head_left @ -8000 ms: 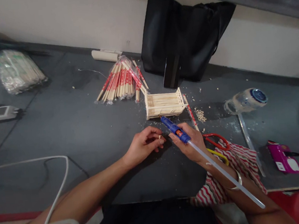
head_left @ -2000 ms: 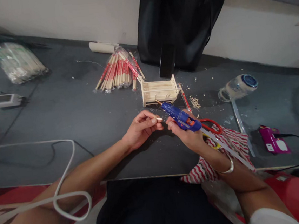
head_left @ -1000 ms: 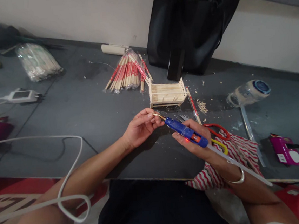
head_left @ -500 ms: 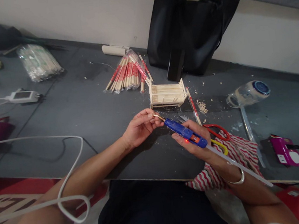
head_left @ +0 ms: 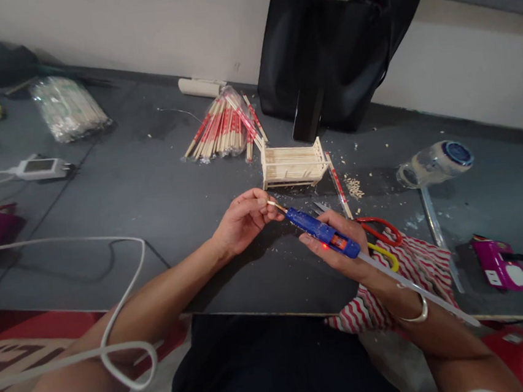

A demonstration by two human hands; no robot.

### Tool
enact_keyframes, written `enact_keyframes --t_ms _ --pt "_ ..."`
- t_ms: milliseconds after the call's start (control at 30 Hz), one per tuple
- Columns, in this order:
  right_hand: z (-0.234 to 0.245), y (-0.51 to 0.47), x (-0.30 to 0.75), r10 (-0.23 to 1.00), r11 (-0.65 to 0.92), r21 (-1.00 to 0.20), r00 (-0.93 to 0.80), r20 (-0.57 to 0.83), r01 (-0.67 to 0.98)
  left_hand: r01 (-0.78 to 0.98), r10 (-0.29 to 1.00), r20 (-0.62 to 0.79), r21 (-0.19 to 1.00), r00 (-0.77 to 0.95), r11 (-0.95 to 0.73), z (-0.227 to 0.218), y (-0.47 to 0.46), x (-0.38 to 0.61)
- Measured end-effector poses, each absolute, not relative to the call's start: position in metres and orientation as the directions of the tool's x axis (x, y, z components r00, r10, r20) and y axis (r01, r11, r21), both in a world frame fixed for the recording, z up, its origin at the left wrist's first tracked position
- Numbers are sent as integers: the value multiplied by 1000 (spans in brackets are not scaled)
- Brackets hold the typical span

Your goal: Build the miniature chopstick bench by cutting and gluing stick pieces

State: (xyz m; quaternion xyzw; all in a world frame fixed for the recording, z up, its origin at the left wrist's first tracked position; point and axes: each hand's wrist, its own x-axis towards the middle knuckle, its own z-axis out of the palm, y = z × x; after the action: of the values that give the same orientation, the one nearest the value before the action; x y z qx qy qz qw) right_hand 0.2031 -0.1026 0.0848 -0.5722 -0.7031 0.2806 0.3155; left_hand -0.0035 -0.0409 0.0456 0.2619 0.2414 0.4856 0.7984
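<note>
Pinched between the thumb and forefinger of my left hand (head_left: 248,220) is a short piece of wooden stick (head_left: 271,203). My right hand (head_left: 340,244) is wrapped round a blue glue gun (head_left: 317,226), whose metal nozzle points left and meets or nearly meets the stick's end. A long clear glue stick (head_left: 413,286) runs out of the gun's back, over my right forearm. Just beyond my hands stands a small frame built of wooden sticks (head_left: 293,163). Scissors (head_left: 380,231) with red and yellow handles lie partly hidden behind my right hand.
Red-wrapped chopsticks (head_left: 222,129) lie behind the frame, and small cut wood bits (head_left: 353,186) to its right. A phone (head_left: 308,114) leans on a black bag (head_left: 331,53). Farther right are a jar (head_left: 436,164), striped cloth (head_left: 420,261) and purple box (head_left: 502,264). A white cable (head_left: 143,256) loops at left.
Both hands have shifted very slightly left and up, with the glue gun and the stick piece. Nothing else has visibly moved.
</note>
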Motion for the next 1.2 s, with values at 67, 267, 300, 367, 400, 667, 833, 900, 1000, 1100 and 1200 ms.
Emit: enact_keyframes --t_ms 67,267,300,367,400,667,833,900,1000,1100,1200 --pt "85 -102 203 980 197 -756 -156 126 625 -644 901 -134 656 413 393 46 -40 -4" --pt "84 -100 202 984 168 -774 -156 91 610 -615 897 -144 682 417 396 45 -40 -5" --pt "84 -100 202 985 157 -779 -152 81 608 -606 895 -143 690 423 397 45 -40 -4" --pt "86 -100 201 986 149 -789 -148 74 596 -599 895 -143 697 422 394 44 -39 -4" --pt "87 -100 202 987 149 -794 -142 80 589 -607 901 -145 694 409 387 44 -39 -5" --pt "88 -101 204 989 145 -771 -113 95 620 -612 908 -186 686 376 393 45 -36 -8" --pt "84 -102 204 985 168 -778 -133 109 606 -608 893 -155 682 423 407 45 -39 -6" --pt "85 -102 203 986 162 -779 -135 100 605 -601 888 -163 682 430 417 46 -40 -5" --pt "87 -102 203 986 153 -771 -142 83 618 -585 885 -173 693 432 421 46 -40 -5" --pt "86 -101 203 985 162 -760 -143 92 630 -584 886 -167 697 433 416 45 -39 -6" --pt "85 -101 203 983 178 -747 -146 109 640 -585 885 -162 696 436 415 43 -39 -6"
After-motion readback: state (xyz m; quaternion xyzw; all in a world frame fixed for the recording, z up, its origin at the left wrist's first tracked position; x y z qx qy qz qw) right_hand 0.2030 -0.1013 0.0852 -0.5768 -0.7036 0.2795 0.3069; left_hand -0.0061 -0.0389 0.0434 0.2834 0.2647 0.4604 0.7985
